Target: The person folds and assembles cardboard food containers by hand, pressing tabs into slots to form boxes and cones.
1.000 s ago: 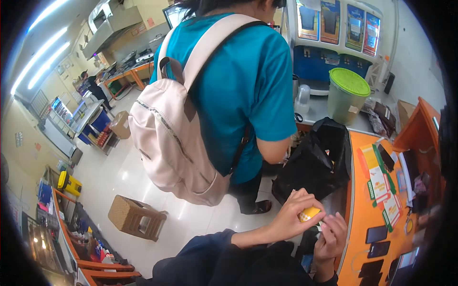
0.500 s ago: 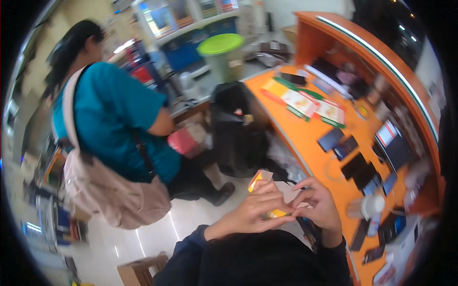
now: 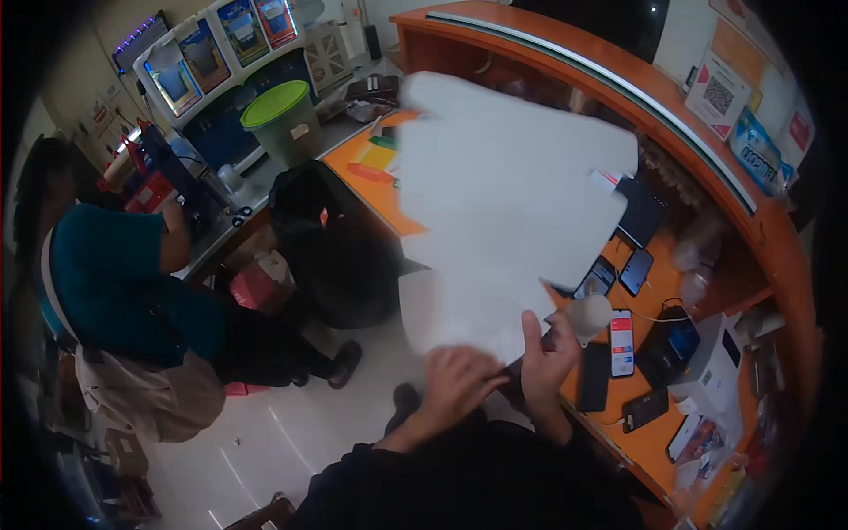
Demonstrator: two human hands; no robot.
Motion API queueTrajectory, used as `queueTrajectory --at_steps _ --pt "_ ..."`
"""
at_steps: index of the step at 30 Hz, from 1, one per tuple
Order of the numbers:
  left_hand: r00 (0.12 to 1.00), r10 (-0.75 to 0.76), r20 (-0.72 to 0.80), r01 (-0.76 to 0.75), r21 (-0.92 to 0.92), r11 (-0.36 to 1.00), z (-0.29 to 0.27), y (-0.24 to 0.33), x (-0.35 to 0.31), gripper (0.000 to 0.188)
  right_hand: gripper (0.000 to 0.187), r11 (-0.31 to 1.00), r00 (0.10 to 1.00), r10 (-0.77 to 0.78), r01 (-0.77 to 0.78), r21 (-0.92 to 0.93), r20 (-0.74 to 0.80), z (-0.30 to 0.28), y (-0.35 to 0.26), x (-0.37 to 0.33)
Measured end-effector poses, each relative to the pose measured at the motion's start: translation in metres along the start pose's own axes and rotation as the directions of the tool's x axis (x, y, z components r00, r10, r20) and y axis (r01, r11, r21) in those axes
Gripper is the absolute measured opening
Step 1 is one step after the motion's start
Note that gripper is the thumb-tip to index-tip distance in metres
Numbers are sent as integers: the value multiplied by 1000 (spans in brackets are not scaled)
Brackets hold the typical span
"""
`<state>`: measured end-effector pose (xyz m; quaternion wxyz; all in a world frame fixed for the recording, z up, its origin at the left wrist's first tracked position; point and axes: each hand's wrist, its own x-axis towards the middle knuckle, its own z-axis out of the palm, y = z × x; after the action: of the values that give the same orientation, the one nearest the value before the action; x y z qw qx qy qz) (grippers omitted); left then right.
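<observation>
A large white unfolded carton (image 3: 517, 185) spreads out over the counter's edge, its outline notched with flaps and its plain side facing me. Its top part is slightly blurred. My left hand (image 3: 461, 382) is closed on the bottom flap, with fingers bent over it. Beside it, my right hand (image 3: 546, 364) grips the lower right corner, thumb raised against the card. Part of that grip is hidden behind the fingers.
On the orange counter (image 3: 364, 187) lie several phones, one with a lit screen (image 3: 622, 340), and a white-lidded cup (image 3: 588, 318). A black bag (image 3: 331, 247) stands below a green-lidded bin (image 3: 287, 124). At left stands a person in a teal shirt (image 3: 106, 265).
The small yellow-and-white folded piece in my hands has given way to a wide white carton opened out flat. My view has turned right, so the person and bin appear further left.
</observation>
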<state>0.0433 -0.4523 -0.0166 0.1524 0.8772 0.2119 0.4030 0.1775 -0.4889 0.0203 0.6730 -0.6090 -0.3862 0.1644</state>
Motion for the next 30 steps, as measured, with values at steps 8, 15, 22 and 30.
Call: queueTrajectory --at_steps 8,15,22,30 --pt "675 -719 165 357 -926 122 -2 10 -7 57 28 540 534 -660 826 -161 528 -15 8 -1" --pt "805 -552 -218 540 -115 834 -54 -39 -5 32 15 765 731 -572 639 -79 373 23 -4 6" --pt "934 88 -346 68 413 908 -102 -99 -38 28 11 928 915 -369 356 106 162 118 -18 1" --pt "941 -182 -287 199 31 979 -184 -141 -70 28 12 909 894 -411 418 2 178 205 -19 -9"
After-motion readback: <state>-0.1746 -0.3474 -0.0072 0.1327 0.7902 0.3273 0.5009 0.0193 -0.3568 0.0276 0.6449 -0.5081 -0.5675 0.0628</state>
